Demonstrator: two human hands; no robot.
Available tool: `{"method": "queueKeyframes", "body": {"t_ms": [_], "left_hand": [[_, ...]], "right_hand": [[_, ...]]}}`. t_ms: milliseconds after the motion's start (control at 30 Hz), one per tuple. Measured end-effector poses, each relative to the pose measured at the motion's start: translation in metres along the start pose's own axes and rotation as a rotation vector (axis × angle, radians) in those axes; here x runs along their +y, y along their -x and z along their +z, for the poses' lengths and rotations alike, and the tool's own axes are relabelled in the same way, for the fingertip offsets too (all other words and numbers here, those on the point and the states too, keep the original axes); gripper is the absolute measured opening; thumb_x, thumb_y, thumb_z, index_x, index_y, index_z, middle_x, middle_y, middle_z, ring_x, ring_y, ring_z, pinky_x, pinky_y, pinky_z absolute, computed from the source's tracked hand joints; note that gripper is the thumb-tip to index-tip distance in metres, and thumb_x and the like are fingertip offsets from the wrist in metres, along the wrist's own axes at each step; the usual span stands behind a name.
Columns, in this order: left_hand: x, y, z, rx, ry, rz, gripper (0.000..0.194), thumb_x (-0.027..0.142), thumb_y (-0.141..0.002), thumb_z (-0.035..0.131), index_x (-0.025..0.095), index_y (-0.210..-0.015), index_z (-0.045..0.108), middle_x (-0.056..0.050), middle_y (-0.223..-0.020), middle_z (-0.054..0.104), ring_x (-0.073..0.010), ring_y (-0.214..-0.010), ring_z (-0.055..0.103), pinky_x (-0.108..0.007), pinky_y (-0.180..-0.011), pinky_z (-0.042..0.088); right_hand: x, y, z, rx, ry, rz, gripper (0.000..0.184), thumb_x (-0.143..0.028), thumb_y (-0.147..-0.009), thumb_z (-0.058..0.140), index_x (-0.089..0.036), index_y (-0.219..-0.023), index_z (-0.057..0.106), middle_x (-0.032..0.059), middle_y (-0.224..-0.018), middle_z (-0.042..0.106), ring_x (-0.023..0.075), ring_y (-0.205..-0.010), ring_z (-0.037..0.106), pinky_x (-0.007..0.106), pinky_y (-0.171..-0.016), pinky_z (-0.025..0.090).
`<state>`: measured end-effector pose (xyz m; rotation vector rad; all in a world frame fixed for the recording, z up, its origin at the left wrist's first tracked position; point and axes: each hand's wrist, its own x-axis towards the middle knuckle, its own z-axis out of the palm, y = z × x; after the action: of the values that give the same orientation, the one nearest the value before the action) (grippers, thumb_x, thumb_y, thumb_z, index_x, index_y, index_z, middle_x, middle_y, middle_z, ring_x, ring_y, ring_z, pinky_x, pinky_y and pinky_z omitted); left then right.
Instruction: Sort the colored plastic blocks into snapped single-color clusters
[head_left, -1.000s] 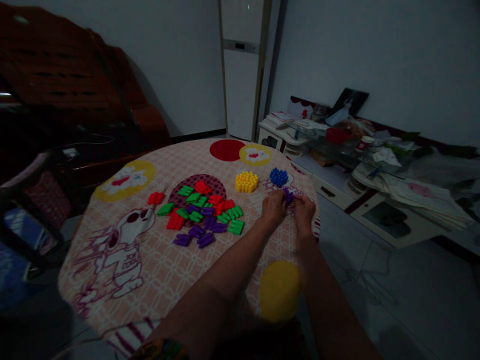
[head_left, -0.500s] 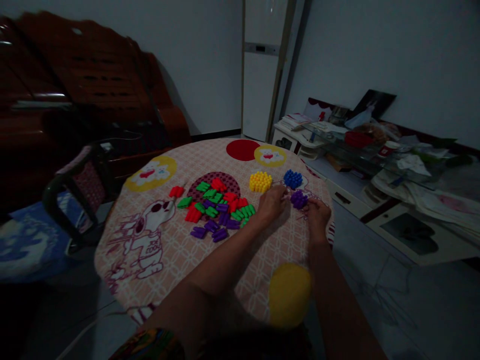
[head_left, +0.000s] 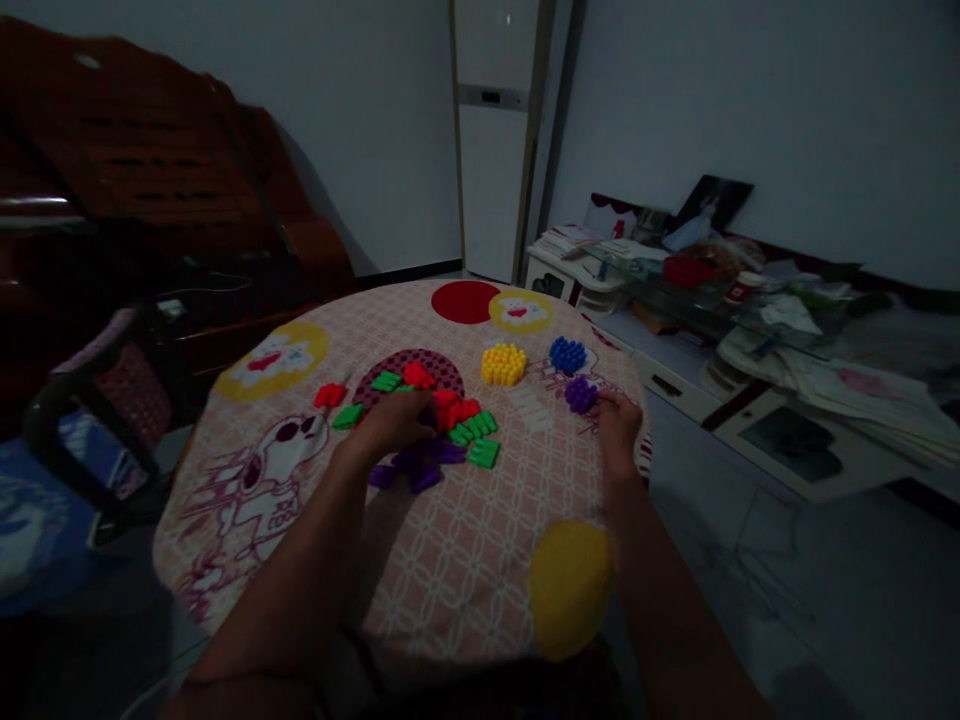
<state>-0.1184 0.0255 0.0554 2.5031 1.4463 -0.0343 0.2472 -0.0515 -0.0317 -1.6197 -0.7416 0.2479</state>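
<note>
My left hand [head_left: 403,418] reaches over the pile of loose plastic blocks, thumb and fingers apart, hiding some blocks beneath it. Purple blocks [head_left: 425,478] lie just below that hand, with red blocks [head_left: 452,409] and green blocks [head_left: 484,453] to its right. At the right of the table, the fingertips of my right hand [head_left: 621,418] pinch the edge of a purple block cluster [head_left: 580,394]. Just beyond it sits a blue block cluster [head_left: 568,354], and a yellow block cluster [head_left: 503,365] stands farther left.
A patterned cloth [head_left: 465,560] covers the round table. On the left are a folding chair [head_left: 56,400] and a carved wooden sofa [head_left: 150,170]. A cluttered low cabinet [head_left: 675,385] runs along the right wall. A tall white air conditioner [head_left: 491,190] stands behind.
My left hand has moved left from beside the purple cluster to the loose blocks. My right hand stays at the purple cluster. The whole view has shifted slightly.
</note>
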Motion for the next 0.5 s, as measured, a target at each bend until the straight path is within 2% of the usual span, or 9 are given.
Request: {"method": "queueKeyframes", "body": {"t_ms": [133,233,367,500], "left_hand": [[0.009,-0.003,0.000,0.118,0.069,-0.021,0.016,0.023,-0.075,0.069,0.018,-0.090,0.066,-0.006,-0.086,0.073,-0.0220,-0.080,0.066,-0.029,-0.065,0.041],[0.028,-0.015,-0.002,0.233,0.231,0.037,0.018,0.027,-0.078,0.068,0.017,-0.092,0.066,-0.005,-0.087,0.072,-0.0200,-0.078,0.066,-0.028,-0.066,0.043],[0.074,-0.042,0.006,0.277,0.446,0.151,0.016,0.023,-0.080,0.065,0.016,-0.094,0.068,-0.004,-0.087,0.073,-0.0166,-0.076,0.065,-0.025,-0.069,0.046],[0.127,-0.073,0.024,0.290,0.465,0.180,0.014,0.017,-0.080,0.064,0.017,-0.090,0.073,-0.004,-0.087,0.074,-0.0166,-0.079,0.066,-0.026,-0.075,0.048]], "right_hand": [[0.001,0.002,0.000,-0.002,-0.009,-0.011,0.037,-0.035,-0.071,0.052,-0.014,-0.090,0.075,0.0022,-0.061,0.067,0.0172,-0.055,0.059,0.026,-0.052,0.043],[0.005,0.000,0.001,-0.014,-0.017,-0.002,0.037,-0.034,-0.071,0.051,-0.014,-0.092,0.075,0.0021,-0.062,0.067,0.0177,-0.056,0.059,0.027,-0.053,0.044],[0.009,-0.002,0.002,-0.011,0.010,-0.015,0.037,-0.035,-0.072,0.052,-0.014,-0.091,0.075,0.0035,-0.065,0.069,0.0181,-0.057,0.060,0.028,-0.055,0.045],[0.009,-0.004,0.002,-0.008,0.017,-0.010,0.038,-0.036,-0.072,0.051,-0.014,-0.091,0.076,0.0037,-0.064,0.069,0.0180,-0.056,0.060,0.028,-0.055,0.046]]}}
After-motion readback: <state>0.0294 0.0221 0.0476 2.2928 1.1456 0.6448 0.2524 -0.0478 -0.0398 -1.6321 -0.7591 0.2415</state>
